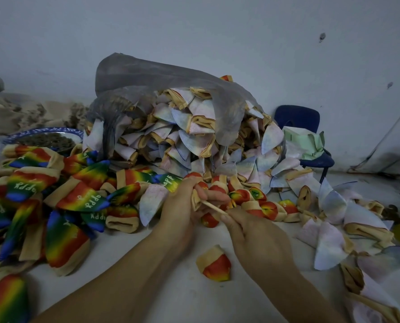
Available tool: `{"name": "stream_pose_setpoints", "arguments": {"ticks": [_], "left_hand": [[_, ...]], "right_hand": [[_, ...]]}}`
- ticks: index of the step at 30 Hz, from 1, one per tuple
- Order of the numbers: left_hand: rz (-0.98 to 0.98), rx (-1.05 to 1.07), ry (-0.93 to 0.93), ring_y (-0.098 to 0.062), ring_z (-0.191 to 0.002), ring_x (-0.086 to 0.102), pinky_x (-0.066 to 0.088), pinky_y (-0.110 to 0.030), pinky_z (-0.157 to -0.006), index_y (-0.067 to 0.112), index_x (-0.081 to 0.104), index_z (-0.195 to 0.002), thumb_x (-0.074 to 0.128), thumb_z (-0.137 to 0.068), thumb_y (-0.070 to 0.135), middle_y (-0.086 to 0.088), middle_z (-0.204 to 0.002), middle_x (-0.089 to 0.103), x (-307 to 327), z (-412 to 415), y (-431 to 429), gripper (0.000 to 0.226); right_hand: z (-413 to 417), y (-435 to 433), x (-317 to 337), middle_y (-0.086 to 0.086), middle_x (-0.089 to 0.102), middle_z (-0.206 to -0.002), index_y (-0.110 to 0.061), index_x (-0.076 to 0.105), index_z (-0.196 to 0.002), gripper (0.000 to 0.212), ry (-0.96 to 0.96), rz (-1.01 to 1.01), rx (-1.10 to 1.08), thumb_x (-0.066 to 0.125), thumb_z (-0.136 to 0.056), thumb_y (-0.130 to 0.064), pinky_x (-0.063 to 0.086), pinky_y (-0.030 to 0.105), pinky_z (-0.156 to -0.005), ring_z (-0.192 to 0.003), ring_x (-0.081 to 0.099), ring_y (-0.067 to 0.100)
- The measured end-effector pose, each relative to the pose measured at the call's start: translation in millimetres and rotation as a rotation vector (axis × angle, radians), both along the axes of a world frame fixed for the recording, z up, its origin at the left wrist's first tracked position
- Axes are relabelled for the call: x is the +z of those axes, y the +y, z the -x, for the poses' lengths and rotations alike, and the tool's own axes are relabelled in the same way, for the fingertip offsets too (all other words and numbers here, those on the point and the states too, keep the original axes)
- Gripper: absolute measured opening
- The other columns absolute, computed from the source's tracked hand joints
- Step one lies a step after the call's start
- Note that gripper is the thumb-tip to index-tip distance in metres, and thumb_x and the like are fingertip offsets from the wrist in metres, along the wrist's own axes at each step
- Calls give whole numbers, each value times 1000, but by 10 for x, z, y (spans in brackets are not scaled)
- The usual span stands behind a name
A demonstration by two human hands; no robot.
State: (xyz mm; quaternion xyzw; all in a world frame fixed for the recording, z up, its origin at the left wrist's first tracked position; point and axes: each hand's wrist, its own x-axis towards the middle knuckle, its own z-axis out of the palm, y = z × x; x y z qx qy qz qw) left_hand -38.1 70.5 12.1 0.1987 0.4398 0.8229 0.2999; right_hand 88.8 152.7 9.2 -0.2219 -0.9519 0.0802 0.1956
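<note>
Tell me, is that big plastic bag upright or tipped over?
Tipped over: the bag lies on its side, pale pieces spilling from its open mouth.

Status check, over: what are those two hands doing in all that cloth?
Left hand grips a tan-banded cloth piece. Right hand pinches a thin stick, far end at that piece. One loose red-and-tan piece lies between the forearms, nothing blocking.

It looked like a small piecework workshop: heaps of identical rainbow cloth pieces [54,194] at left, a plastic sack [147,75] at centre spilling pale pieces [187,141], and a blue chair [296,117] by the plain wall [217,31] at right.
</note>
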Motion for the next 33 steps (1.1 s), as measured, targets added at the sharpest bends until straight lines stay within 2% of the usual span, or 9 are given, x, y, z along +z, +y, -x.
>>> {"name": "stream_pose_setpoints", "arguments": {"ticks": [3,6,10,12,15,20,24,28,33], "left_hand": [[0,-9,2,-32,-72,72,58,-30,-66,8,51,-59,35,-103,28,-27,-83,72,-45,27,4,51],[11,-20,13,-33,-86,73,58,-30,-71,8,71,-66,41,-103,33,-26,-91,73,-126,43,20,54],[54,53,1,-21,-90,71,55,-30,-74,18,73,-96,67,-88,37,-10,-100,75,-177,94,55,22],[88,109,44,-14,-87,70,53,-27,-71,28,73,-92,71,-81,40,-2,-98,76,-192,148,52,16],[116,113,101,-4,-80,71,52,-18,-62,38,77,-81,64,-91,33,7,-90,77,-145,155,18,17],[111,84,87,-2,-77,69,52,-15,-61,34,78,-77,59,-95,24,7,-87,76,-136,170,13,27],[73,1,98,-7,-77,69,53,-16,-63,29,79,-88,64,-86,30,1,-90,76,-137,141,31,15],[91,18,152,-11,-73,69,54,-17,-63,21,77,-91,56,-97,24,-5,-82,75,-140,147,50,22],[53,135,38,-10,-72,71,54,-17,-60,10,68,-101,48,-102,17,-6,-82,76,-97,231,32,21]], "right_hand": [[16,16,-45,-9,50,-68,-36,53,-96,34,19,87,-6,25,-97,-54,32,23,-52,-68,49,9],[10,110,-49,-9,54,-72,-37,53,-94,33,11,97,6,25,-96,-55,35,24,-54,-71,52,8],[-37,270,-9,-11,59,-76,-40,54,-91,28,93,112,-50,29,-96,-53,40,24,-57,-70,53,7],[-61,332,3,-10,63,-82,-35,59,-95,33,132,76,-91,31,-96,-52,45,28,-63,-75,55,7],[-75,356,11,-8,64,-86,-32,62,-99,36,132,47,-95,32,-97,-51,47,29,-66,-77,56,8],[-87,403,28,-11,60,-80,-32,63,-98,36,116,85,-104,33,-97,-51,45,27,-62,-72,53,6],[-58,344,8,-9,63,-83,-32,63,-102,36,136,67,-91,32,-97,-51,44,27,-63,-74,54,7],[-9,259,-50,-16,55,-77,-36,61,-106,33,181,109,-85,32,-96,-51,37,23,-56,-70,50,4],[-34,358,-38,-9,59,-75,-34,57,-94,34,97,125,-97,31,-95,-55,43,27,-60,-69,53,5]]}}
